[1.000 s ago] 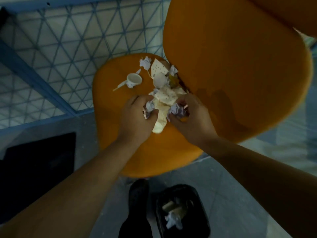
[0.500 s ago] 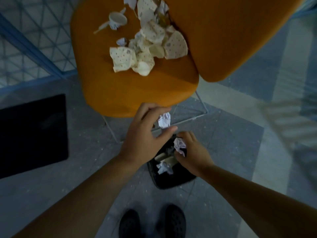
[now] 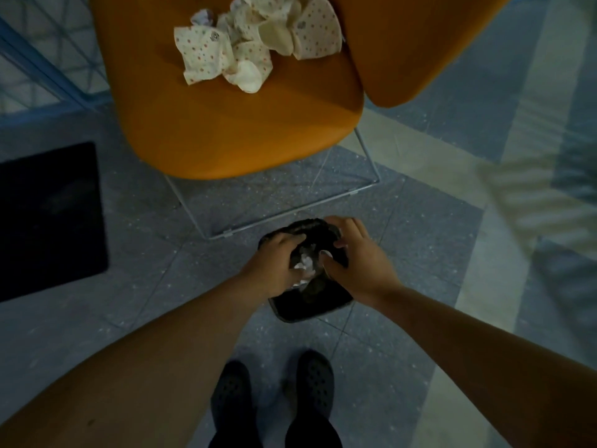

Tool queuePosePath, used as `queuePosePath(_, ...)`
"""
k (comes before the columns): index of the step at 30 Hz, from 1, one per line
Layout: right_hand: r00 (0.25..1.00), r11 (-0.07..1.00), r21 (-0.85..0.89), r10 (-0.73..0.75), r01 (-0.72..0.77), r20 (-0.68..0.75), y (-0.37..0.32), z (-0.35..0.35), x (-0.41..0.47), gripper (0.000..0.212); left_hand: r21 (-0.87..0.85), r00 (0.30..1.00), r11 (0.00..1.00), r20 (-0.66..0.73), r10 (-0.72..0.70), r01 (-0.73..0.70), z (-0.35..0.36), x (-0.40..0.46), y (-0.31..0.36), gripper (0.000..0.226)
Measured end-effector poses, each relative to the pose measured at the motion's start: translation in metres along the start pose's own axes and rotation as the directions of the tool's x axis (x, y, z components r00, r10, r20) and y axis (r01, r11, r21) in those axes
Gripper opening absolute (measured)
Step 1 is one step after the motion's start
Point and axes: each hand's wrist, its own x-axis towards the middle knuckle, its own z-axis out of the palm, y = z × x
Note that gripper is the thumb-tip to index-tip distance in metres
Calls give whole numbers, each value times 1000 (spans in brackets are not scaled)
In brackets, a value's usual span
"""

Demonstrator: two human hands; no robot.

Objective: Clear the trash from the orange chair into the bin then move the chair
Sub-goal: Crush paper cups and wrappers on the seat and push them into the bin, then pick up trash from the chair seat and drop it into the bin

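Note:
The orange chair (image 3: 245, 130) stands at the top of the head view, its seat still carrying a heap of dotted crumpled paper trash (image 3: 252, 43). A small black bin (image 3: 310, 305) sits on the floor in front of the chair. Both my hands hover over the bin's mouth. My left hand (image 3: 274, 263) is palm down at the bin's left rim. My right hand (image 3: 352, 253) has its fingers spread over the right rim. Crumpled white paper (image 3: 305, 265) lies between the two thumbs, inside the bin's opening. I cannot tell if my left hand still pinches it.
The chair's thin metal wire frame (image 3: 290, 215) rests on the floor just beyond the bin. A black mat (image 3: 48, 218) lies at the left. A blue lattice panel (image 3: 48, 59) stands behind the chair on the left. My black shoes (image 3: 271, 396) stand close behind the bin.
Both hands lifted small wads of white paper off the seat, carried them toward me and lowered them to the bin's mouth. The view tilted down.

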Motion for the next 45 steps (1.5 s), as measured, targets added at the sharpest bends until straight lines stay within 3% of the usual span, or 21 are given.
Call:
queuePosePath(5, 998, 997, 53, -48, 50, -41, -21, -18, 5, 54, 17, 971, 998, -229, 63, -61, -32, -9, 32, 47)
queuePosePath(8, 988, 993, 50, -105, 111, -111, -39, -34, 14, 47, 12, 878, 986, -453, 154, -166, -63, -18, 60, 34)
queuePosePath(12, 959, 972, 26, -225, 233, -173, -71, -61, 37, 38, 36, 756, 966, -614, 225, -258, -119, -17, 88, 32)
queuePosePath(17, 913, 944, -17, -322, 328, -249, -118, -98, 92, 32, 85, 641, 949, -719, 270, -304, -197, 7, 110, 30)
queuePosePath(25, 837, 907, -82, -413, 413, -359, -165, -123, 217, 31, 146, 533, 945, -796, 288, -293, -310, 82, 96, 31)
queuePosePath(28, 816, 906, -88, -412, 414, -406, -171, -121, 277, 32, 102, 554, 955, -795, 247, -279, -350, 116, 78, 32)
queuePosePath(32, 842, 921, -2, -357, 390, -404, -179, -116, 358, 36, 94, 588, 969, -780, 214, -227, -402, 164, 53, 32)
queuePosePath(36, 874, 937, -11, -328, 348, -359, -185, -113, 435, 35, -23, 669, 991, -740, 70, -130, -453, 217, 25, 41)
queuePosePath(39, 888, 941, -31, -327, 336, -322, -191, -113, 483, 36, 1, 727, 997, -684, 55, -74, -480, 259, -1, 47)
queuePosePath(45, 933, 948, -139, -310, 288, -182, -205, -111, 563, 48, -36, 869, 986, -469, -158, 160, -503, 321, -48, 86)
